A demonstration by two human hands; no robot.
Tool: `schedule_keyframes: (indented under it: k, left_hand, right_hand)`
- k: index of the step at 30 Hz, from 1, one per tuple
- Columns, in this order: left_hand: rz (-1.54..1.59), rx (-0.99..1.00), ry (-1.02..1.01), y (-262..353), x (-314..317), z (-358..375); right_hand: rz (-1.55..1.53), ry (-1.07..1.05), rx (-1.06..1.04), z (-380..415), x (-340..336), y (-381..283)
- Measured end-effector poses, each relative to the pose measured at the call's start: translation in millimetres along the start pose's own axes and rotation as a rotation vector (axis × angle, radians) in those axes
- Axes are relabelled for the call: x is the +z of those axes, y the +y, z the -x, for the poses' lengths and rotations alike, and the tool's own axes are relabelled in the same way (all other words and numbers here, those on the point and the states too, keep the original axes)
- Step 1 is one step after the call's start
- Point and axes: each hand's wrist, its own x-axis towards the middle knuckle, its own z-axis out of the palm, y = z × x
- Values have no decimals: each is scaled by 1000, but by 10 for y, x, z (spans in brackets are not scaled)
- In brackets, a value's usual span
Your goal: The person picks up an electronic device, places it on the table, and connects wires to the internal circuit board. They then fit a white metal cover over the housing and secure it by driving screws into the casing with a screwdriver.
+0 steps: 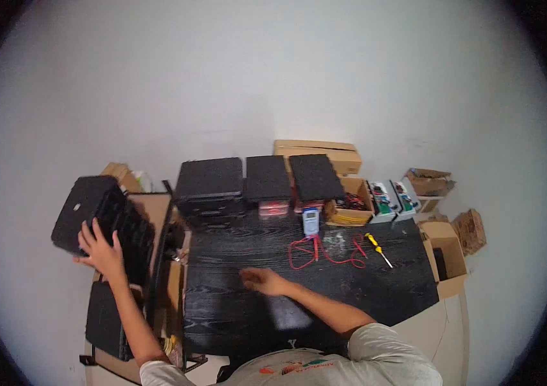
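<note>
My left hand [101, 251] lies with its fingers spread on the near side of a black hard case [84, 209], which rests on a stack of black cases at the left. My right hand [264, 282] hovers over the left part of the black wood-grain table [222, 309]. Its fingers are loosely bent and a little blurred, and I see nothing in them. Farther back on the table is a blue-and-white multimeter [311, 222] with red test leads [296, 257]. To its right lies a yellow-handled screwdriver [376, 248].
Black cases [209, 180] line the table's back edge. An open cardboard box [354, 206] with dark and red cables stands beside white units with green circuit boards [384, 199]. Another open carton [444, 257] is off the right edge. A second black case [106, 318] sits at lower left.
</note>
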Motion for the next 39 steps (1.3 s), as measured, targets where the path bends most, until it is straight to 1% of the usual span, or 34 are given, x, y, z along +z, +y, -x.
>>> schedule_keyframes:
  k: [1, 2, 3, 5, 7, 8, 9, 11, 12, 13, 15, 16, 17, 18, 19, 20, 22, 23, 25, 27, 31, 32, 36, 37, 39]
  left_hand:
    - [34, 36, 150, -34, 111, -12]
    - [102, 101, 250, -29, 229, 4]
    - [154, 162, 163, 582, 1, 693]
    - [299, 333, 64, 1053, 107, 1038]
    - [508, 542, -70, 1652, 59, 1631]
    - [565, 644, -282, 1948, -154, 1866]
    - [693, 755, -352, 2187, -38, 2231]
    - [746, 993, -643, 2631, -64, 2866]
    - [762, 1102, -670, 2823, 0, 3196]
    - [778, 1208, -697, 2991, 50, 3505]
    - [817, 1298, -720, 3255, 20, 3930]
    - [836, 1342, -727, 3378, 6, 4093]
    - [873, 1323, -751, 3483, 28, 4261]
    - [909, 1301, -776, 3577, 50, 4429]
    - [946, 1276, -803, 3661, 37, 4553]
    - [863, 1284, -793, 3703, -33, 4631]
    - [707, 1287, -762, 3839, -209, 4710]
    - [719, 1267, -797, 3842, -291, 4722]
    - [746, 1219, -850, 3903, -350, 4647]
    - [762, 1206, -847, 3908, -342, 4647]
    - [757, 1211, -819, 3906, -283, 4688]
    - [761, 1206, -818, 3899, -272, 4689]
    - [773, 1186, -812, 3898, -304, 4692]
    - [771, 1184, -811, 3897, -303, 4687]
    - [750, 1187, -826, 3907, -302, 4674]
  right_hand:
    - [68, 58, 40, 108, 9, -28]
    - [132, 112, 84, 208, 35, 14]
    - [59, 145, 148, 1048, -399, 305]
    - [-102, 250, 130, 1335, -550, 787]
    - [-111, 373, 141, 1719, -777, 1183]
    - [-117, 432, 147, 1906, -899, 1310]
    - [-94, 498, 166, 2094, -1053, 1371]
    - [-21, 636, 246, 2470, -1430, 1437]
    - [31, 709, 300, 2613, -1663, 1436]
    - [156, 840, 250, 2747, -1886, 1468]
    - [94, 1027, 210, 2922, -2393, 1630]
    - [166, 1127, 278, 2990, -2696, 1938]
    - [261, 1157, 316, 3041, -2922, 1562]
    - [260, 1237, 312, 3053, -3191, 1584]
    - [455, 1283, 265, 3071, -3459, 1605]
    - [500, 1321, 262, 3044, -3676, 1549]
    - [538, 1299, 364, 2938, -4190, 1649]
    - [528, 1291, 434, 2907, -4356, 1701]
    - [513, 1275, 558, 2694, -4698, 1585]
    - [544, 1249, 697, 2479, -4948, 1566]
    - [588, 1121, 921, 2279, -5194, 1502]
    - [598, 1113, 936, 2265, -5187, 1468]
    - [642, 965, 1069, 2164, -5283, 1613]
    - [678, 950, 1096, 2150, -5275, 1618]
    - [722, 987, 1100, 2135, -5262, 1616]
